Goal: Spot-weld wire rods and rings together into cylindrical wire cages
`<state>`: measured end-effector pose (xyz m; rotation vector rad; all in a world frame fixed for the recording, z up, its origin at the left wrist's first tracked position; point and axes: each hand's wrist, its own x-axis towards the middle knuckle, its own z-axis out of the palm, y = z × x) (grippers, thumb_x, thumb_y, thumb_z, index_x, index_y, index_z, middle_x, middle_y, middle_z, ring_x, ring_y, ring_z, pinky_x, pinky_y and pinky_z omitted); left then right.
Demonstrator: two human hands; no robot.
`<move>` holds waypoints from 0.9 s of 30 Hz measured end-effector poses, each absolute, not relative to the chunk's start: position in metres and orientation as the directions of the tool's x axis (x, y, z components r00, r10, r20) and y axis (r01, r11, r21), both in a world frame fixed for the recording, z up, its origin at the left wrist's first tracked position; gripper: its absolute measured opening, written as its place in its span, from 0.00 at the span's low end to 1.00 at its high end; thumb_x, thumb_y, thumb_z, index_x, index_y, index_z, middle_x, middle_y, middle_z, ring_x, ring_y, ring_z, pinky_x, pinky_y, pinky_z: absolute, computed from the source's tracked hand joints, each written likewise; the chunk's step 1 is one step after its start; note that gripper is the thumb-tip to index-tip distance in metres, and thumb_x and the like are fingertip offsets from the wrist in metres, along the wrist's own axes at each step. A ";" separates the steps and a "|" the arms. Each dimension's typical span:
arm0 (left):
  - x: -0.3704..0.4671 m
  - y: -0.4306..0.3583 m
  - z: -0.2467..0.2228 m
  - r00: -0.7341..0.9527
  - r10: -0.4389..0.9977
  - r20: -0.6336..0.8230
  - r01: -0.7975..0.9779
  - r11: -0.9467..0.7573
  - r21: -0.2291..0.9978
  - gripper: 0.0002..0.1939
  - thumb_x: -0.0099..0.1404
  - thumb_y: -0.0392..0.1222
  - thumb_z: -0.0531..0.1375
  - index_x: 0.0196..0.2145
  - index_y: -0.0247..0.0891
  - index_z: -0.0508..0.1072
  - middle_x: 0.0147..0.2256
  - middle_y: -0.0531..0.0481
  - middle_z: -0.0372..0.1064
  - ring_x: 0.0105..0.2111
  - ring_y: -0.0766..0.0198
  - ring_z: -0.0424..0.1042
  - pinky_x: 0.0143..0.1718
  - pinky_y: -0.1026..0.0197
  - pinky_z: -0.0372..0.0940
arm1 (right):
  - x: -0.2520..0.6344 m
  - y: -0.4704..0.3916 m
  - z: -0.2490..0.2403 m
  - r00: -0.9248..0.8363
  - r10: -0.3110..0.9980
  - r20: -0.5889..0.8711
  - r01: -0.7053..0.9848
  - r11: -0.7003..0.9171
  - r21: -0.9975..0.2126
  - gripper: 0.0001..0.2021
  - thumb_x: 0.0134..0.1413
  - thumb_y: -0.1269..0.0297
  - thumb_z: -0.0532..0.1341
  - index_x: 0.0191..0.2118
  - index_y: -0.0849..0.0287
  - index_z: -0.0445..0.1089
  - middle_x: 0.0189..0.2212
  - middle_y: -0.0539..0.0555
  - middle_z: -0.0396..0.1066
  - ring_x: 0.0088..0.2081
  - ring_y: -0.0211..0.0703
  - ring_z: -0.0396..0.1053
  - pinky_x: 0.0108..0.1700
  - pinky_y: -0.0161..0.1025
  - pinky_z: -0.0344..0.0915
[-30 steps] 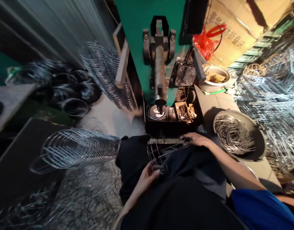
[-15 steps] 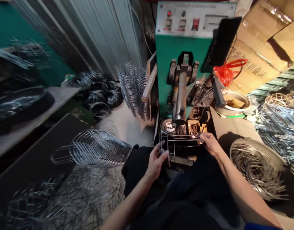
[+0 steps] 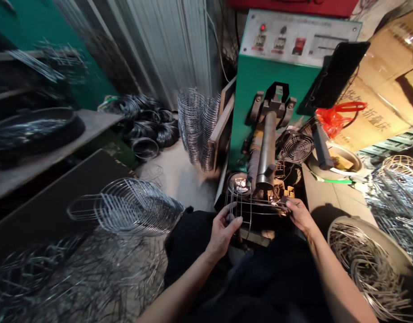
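Observation:
A small frame of thin bent wire (image 3: 251,211) spans the gap between my two hands, below the machine's arm. My left hand (image 3: 222,228) is closed round its left end, thumb and fingers pinching the wires. The frame's right end sits in the fingertips of my right hand (image 3: 299,214). Just beyond it, the round metal arm (image 3: 267,146) of a green welding-type machine (image 3: 245,89) points down toward me. Part of the frame blends into the dark background, so its full shape is hard to make out.
A nested stack of wire racks (image 3: 135,206) lies left of my legs; coiled wire stacks (image 3: 198,128) stand behind. A basin of cut wires (image 3: 341,220) is at right, near a white bucket (image 3: 356,170). A black phone-like slab (image 3: 341,74) juts from the machine. Wire scraps litter the floor.
The view has shifted, so the machine appears farther right and lower. Both hands keep their hold on the wire frame, whose tilt differs slightly.

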<state>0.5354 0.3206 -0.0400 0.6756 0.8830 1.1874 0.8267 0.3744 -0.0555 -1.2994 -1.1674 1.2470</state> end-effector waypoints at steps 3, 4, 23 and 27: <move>0.539 0.323 -0.042 0.112 0.967 -0.229 -0.485 0.255 0.837 0.35 0.54 0.49 0.71 0.57 0.38 0.68 0.25 0.61 0.58 0.18 0.73 0.62 0.18 0.65 0.66 | 0.830 0.376 -0.055 0.027 0.993 -0.117 0.008 -0.117 -0.993 0.27 0.42 0.40 0.70 0.18 0.58 0.62 0.19 0.48 0.53 0.23 0.37 0.49 0.24 0.36 0.49; 0.540 0.324 -0.043 0.104 0.967 -0.232 -0.482 0.253 0.839 0.35 0.54 0.49 0.71 0.57 0.37 0.69 0.24 0.61 0.58 0.18 0.73 0.62 0.19 0.66 0.65 | 0.831 0.376 -0.056 0.032 0.991 -0.128 0.006 -0.128 -0.992 0.26 0.41 0.40 0.71 0.19 0.58 0.63 0.19 0.48 0.54 0.23 0.37 0.49 0.24 0.37 0.49; 0.549 0.328 -0.049 0.095 0.962 -0.255 -0.503 0.268 0.822 0.34 0.54 0.48 0.71 0.56 0.35 0.69 0.24 0.61 0.58 0.18 0.73 0.62 0.19 0.67 0.64 | 0.838 0.379 -0.066 0.089 0.975 -0.202 -0.042 -0.199 -0.979 0.24 0.36 0.42 0.74 0.23 0.58 0.69 0.21 0.50 0.62 0.24 0.38 0.57 0.24 0.35 0.56; 0.550 0.332 -0.049 0.103 0.961 -0.255 -0.511 0.271 0.815 0.34 0.55 0.47 0.71 0.57 0.35 0.68 0.24 0.61 0.58 0.18 0.73 0.63 0.19 0.68 0.64 | 0.839 0.382 -0.065 0.103 0.980 -0.169 -0.033 -0.166 -0.985 0.24 0.37 0.42 0.73 0.21 0.59 0.68 0.19 0.49 0.59 0.22 0.36 0.54 0.23 0.34 0.55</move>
